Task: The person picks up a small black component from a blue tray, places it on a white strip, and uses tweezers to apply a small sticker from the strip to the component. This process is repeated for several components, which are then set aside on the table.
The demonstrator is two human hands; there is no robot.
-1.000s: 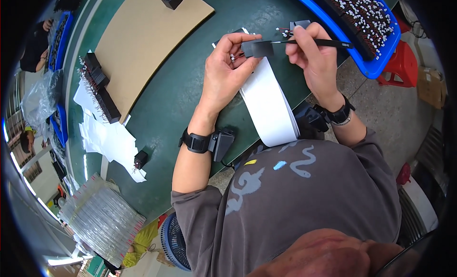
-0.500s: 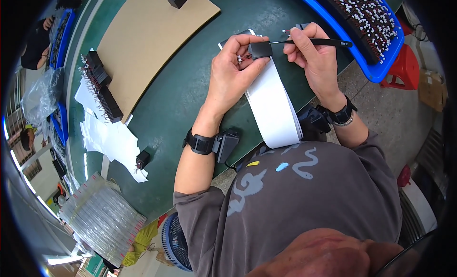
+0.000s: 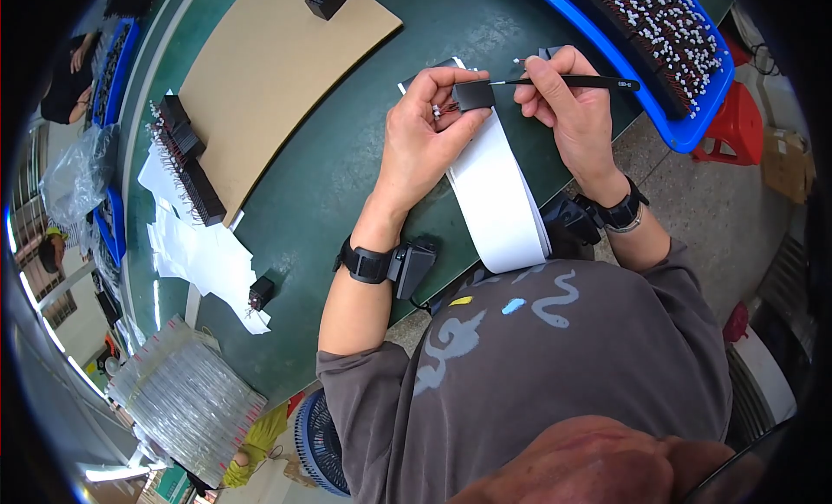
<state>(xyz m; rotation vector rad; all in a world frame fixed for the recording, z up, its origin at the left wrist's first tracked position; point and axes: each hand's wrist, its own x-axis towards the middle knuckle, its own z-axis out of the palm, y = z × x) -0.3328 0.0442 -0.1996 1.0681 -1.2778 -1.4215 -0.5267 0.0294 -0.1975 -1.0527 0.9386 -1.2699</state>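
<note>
My left hand (image 3: pixel 418 130) is closed around a small black rectangular block (image 3: pixel 473 95), thumb below and fingers above. Thin dark-red wires with white connectors (image 3: pixel 440 110) come out of its left side, next to my palm. In my right hand (image 3: pixel 579 114) is a pair of black tweezers (image 3: pixel 598 81), pinched between thumb and fingers. Its fine tip points left and meets the block's right edge; whether it presses on the surface I cannot tell. Below the block lies a long white paper strip (image 3: pixel 498 192), running toward my body. Another dark block (image 3: pixel 548 52) shows partly behind my right fingers.
A blue tray (image 3: pixel 685 140) full of wired black blocks stands at the far right. On the left lie a brown board (image 3: pixel 269 79), rows of black blocks (image 3: pixel 195 183), white paper sheets (image 3: pixel 195 253) and a lone block (image 3: pixel 261 292). A plastic-wrapped stack (image 3: pixel 186 396) sits lower left.
Both hands stay nearly in place, with the block and tweezers still held. The view has shifted very slightly. At the far left, another person's hands have moved a little.
</note>
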